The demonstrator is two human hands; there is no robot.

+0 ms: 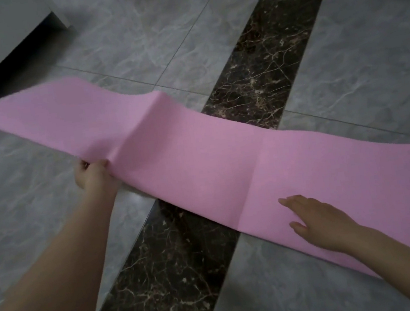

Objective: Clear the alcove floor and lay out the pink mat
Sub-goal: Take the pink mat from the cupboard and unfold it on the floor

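Grey tile floor (183,40); pink mat (199,161) outspread

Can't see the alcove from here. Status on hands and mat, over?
Left hand has a grip on the near edge of the pink mat. Right hand flat on it. Mat unfolded, humped at a crease, across the dark floor strip. Nothing in the way.

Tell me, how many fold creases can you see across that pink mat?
2. One raised crease sits mid-mat, beside the left hand gripping the near edge. One flatter crease lies just left of the right hand resting on the pink mat. Others may lie beyond view.
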